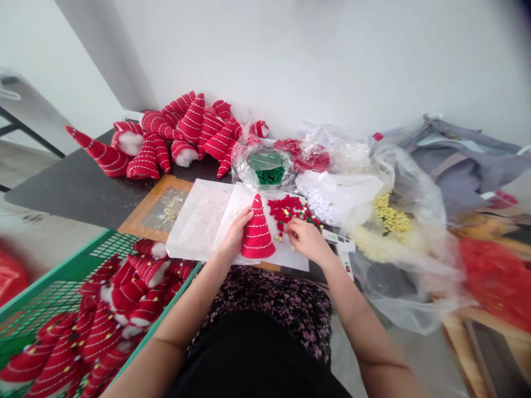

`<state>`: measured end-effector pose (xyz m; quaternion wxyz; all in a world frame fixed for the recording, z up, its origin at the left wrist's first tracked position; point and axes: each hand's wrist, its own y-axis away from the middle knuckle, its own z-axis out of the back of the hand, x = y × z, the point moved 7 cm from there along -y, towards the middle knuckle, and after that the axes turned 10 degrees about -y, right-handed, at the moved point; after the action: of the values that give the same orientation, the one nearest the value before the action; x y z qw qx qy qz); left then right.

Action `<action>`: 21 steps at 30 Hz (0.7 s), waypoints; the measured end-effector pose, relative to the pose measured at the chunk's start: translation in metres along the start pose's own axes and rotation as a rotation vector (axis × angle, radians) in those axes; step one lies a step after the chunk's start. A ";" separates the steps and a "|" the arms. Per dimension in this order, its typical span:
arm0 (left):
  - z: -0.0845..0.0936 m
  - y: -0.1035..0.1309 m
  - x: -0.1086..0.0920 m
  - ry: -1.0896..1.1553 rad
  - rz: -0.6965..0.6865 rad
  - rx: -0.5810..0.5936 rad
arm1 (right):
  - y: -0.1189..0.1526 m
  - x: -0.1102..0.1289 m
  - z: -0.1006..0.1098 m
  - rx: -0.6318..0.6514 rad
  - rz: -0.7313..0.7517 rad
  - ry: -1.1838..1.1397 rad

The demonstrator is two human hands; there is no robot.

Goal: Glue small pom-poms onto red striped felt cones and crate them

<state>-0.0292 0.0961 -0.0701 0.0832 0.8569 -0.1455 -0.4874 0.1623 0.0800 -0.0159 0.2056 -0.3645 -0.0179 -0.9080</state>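
Observation:
My left hand is closed around the left side of a red stuffed cone with white stitched stripes, its tip pointing away from me. To the right, my right hand is at the near edge of a spread of small pom-poms, mostly red with some yellow, green and white. Its fingertips are pinched together low over the paper; whatever they hold is too small to make out. White paper sheets lie beneath the cone and pom-poms. Beside my right wrist lies a white gun-shaped tool.
Striped red cones are heaped at the back left. A green basket at lower left holds more cones dotted with pom-poms. Plastic bags hold green pom-poms, white pom-poms and yellow pom-poms. A wooden-framed board lies left of the paper.

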 end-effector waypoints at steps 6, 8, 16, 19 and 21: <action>0.004 -0.002 0.002 0.000 0.004 -0.020 | 0.009 -0.027 0.007 -0.090 -0.220 -0.581; 0.003 -0.002 0.002 -0.003 0.002 -0.014 | 0.013 -0.030 0.006 -0.081 -0.244 -0.660; 0.002 0.001 0.000 0.011 0.004 -0.033 | 0.035 -0.024 -0.004 -0.012 -0.166 -0.154; 0.002 0.001 0.000 0.006 0.004 -0.030 | 0.041 -0.019 -0.010 0.002 -0.141 0.020; 0.001 0.001 0.000 0.007 0.004 -0.025 | 0.042 -0.015 -0.011 0.004 -0.131 0.056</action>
<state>-0.0305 0.0953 -0.0702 0.0953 0.8572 -0.1406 -0.4862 0.1811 0.0445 -0.0388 0.1470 -0.3366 -0.0379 -0.9293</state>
